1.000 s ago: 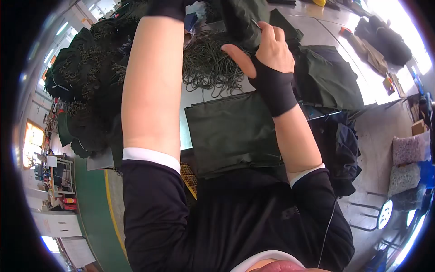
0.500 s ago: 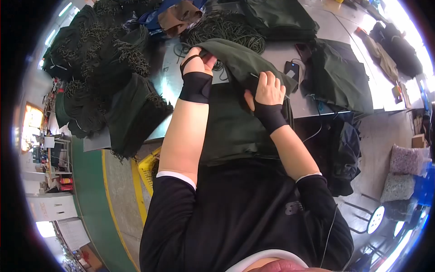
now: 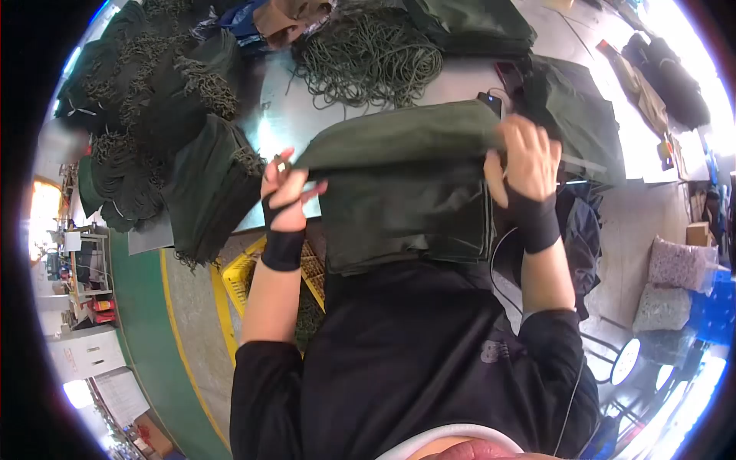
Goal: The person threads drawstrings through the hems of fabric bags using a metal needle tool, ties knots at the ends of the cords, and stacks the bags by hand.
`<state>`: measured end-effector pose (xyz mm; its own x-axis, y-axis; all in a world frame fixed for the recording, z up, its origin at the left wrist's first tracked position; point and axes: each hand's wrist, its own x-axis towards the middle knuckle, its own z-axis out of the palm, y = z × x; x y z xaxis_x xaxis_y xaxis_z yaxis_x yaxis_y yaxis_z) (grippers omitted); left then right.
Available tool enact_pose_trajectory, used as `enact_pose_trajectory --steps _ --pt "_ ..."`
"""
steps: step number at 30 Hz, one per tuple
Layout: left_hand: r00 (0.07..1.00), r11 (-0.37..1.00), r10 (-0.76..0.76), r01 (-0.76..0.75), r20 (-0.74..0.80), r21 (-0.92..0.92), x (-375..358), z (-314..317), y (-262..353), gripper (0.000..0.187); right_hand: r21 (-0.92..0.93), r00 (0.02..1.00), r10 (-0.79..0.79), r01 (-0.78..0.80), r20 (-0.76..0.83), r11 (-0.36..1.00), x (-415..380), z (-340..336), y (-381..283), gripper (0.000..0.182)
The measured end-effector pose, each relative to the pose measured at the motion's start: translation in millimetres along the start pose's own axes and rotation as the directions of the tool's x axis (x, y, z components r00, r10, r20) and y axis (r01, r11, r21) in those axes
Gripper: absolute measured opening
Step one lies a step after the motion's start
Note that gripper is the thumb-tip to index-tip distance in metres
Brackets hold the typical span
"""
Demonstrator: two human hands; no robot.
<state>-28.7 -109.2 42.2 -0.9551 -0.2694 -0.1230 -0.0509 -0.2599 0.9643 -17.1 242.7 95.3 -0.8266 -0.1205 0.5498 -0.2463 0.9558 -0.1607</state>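
A shiny metal-topped table (image 3: pixel 284 100) runs in front of me, bare just beyond my left hand (image 3: pixel 290 186). Between that hand and my right hand (image 3: pixel 529 165), on my side, a stack of dark green fabric (image 3: pixel 406 222) lies along the near edge. Left of my left hand sit dark corded bundles (image 3: pixel 211 192). Beyond both hands lies a tangle of olive cord (image 3: pixel 368 57), with a folded dark green pile (image 3: pixel 475 27) past it; just beyond my right hand, a small black device (image 3: pixel 491 100) and more green fabric (image 3: pixel 586 111).
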Motion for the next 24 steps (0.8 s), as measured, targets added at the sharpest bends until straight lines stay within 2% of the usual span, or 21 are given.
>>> enact_pose_trajectory --steps 1,3,5,6,7,8,9,10,11,12,14,15,17,19,21,23,24 --pt "0.994 0.991 -0.079 0.087 -0.075 0.101 -9.2 -11.5 -15.6 0.045 0.037 0.997 0.019 -0.021 0.074 0.999 -24.5 4.3 5.6 0.039" --pt "0.964 0.928 -0.255 0.224 0.070 0.299 -13.3 -68.0 -58.5 0.052 0.005 0.959 0.128 -0.133 0.252 0.991 -66.4 18.8 13.1 0.052" --pt "0.946 0.913 -0.276 0.202 0.173 0.355 -35.5 -69.4 -59.1 0.058 -0.092 0.819 0.293 -0.286 0.493 0.954 -102.5 29.9 23.3 0.061" --pt "0.916 0.902 -0.317 0.211 0.246 0.377 -39.0 -72.3 -57.7 0.062 -0.070 0.798 0.298 -0.308 0.524 0.949 -114.7 34.2 23.7 0.066" --pt "0.910 0.895 -0.335 0.225 0.245 0.385 -43.2 -70.9 -56.0 0.062 -0.047 0.778 0.299 -0.330 0.552 0.943 -124.9 39.2 22.6 0.071" --pt "0.908 0.925 -0.342 0.281 0.242 0.254 -45.8 -68.6 -53.6 0.062 -0.038 0.821 0.256 -0.276 0.511 0.960 -133.9 47.9 19.2 0.074" --pt "0.907 0.938 -0.346 0.327 0.239 0.115 -45.3 -67.8 -52.5 0.062 -0.041 0.815 0.264 -0.284 0.516 0.958 -138.4 56.5 15.0 0.074" --pt "0.893 0.931 -0.362 0.362 0.268 0.050 -39.6 -80.4 -56.8 0.049 -0.014 0.850 0.261 -0.287 0.457 0.958 -141.4 64.6 12.1 0.074" --pt "0.891 0.929 -0.367 0.366 0.267 0.055 -35.4 -88.1 -59.4 0.049 0.015 0.881 0.256 -0.286 0.397 0.958 -143.8 71.9 10.2 0.074" --pt "0.919 0.938 -0.346 0.335 0.188 0.093 -31.5 -96.0 -62.0 0.039 -0.012 0.901 0.243 -0.256 0.359 0.967 -144.2 79.2 9.8 0.073" --pt "0.964 0.951 -0.262 0.251 0.040 0.181 -31.8 -99.9 -65.7 0.018 -0.052 0.900 0.240 -0.238 0.363 0.970 -147.2 98.2 13.0 0.072" --pt "0.974 0.964 -0.228 0.225 0.003 0.141 -37.9 -95.9 -68.9 0.016 -0.096 0.901 0.238 -0.218 0.361 0.971 -148.0 106.8 13.5 0.072" --pt "0.970 0.959 -0.239 0.232 0.031 0.162 -44.6 -98.7 -73.6 0.015 -0.091 0.906 0.234 -0.215 0.352 0.972 -152.4 116.2 19.6 0.061" --pt "0.981 0.982 -0.173 0.164 0.094 0.091 -50.0 -95.0 -78.7 0.014 -0.115 0.923 0.198 -0.169 0.330 0.979 -160.5 127.9 34.5 0.055" --pt "0.984 0.984 -0.171 0.168 0.042 0.055 -51.0 -93.3 -77.3 0.013 -0.128 0.955 0.161 -0.132 0.248 0.983 -164.7 136.8 48.3 0.050" --pt "0.983 0.986 -0.164 0.164 0.084 0.010 -49.2 -93.4 -78.5 0.012 -0.116 0.967 0.142 -0.119 0.213 0.986 -155.3 126.2 47.9 0.044" --pt "0.981 0.983 -0.182 0.181 0.067 0.021 -48.5 -92.5 -78.6 0.012 -0.037 0.968 0.151 -0.146 0.201 0.989 -151.3 120.7 47.0 0.042"
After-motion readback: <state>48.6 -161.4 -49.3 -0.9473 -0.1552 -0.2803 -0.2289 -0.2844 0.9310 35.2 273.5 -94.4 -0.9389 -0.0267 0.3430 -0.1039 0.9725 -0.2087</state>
